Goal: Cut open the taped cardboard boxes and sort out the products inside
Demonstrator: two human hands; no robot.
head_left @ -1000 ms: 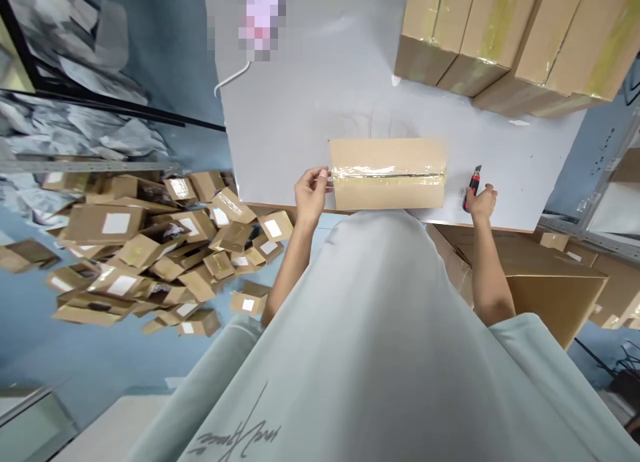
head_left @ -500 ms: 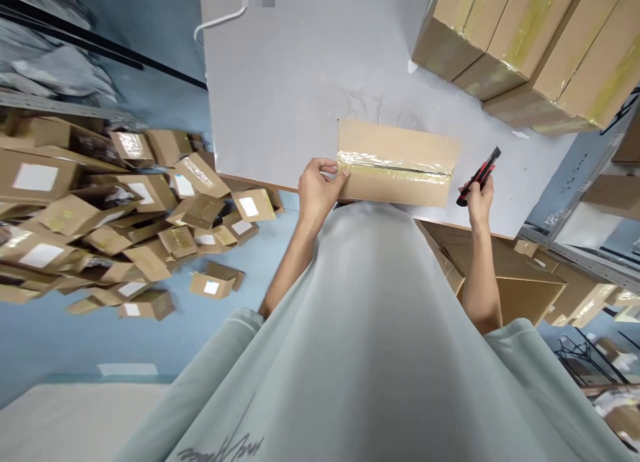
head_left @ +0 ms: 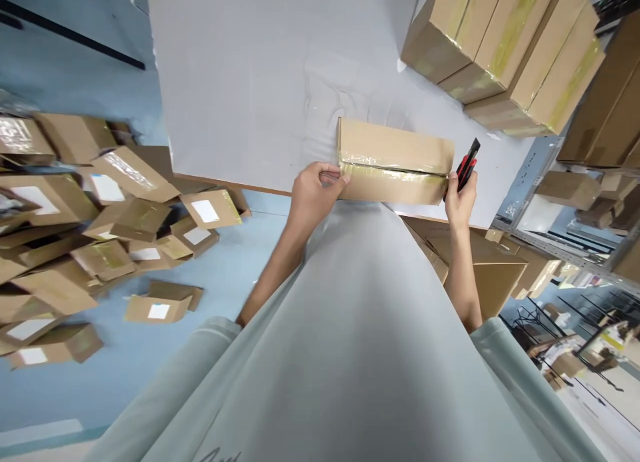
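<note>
Our taped carton [head_left: 400, 154] lies at the near edge of the table [head_left: 240, 82], which stretches on leftward. Our left hand [head_left: 314, 194] pinches its left end; our right hand [head_left: 461, 199] grips a red-black cutter [head_left: 467, 165] by its right end. White labels [head_left: 205, 211] on floor boxes [head_left: 138, 307] we cannot read.

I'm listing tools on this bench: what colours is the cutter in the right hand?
Black and red; the cutter shows best in the head view.

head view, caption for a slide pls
Left hand touching one end of a taped cardboard box; right hand holding a red-and-black utility knife.
</note>
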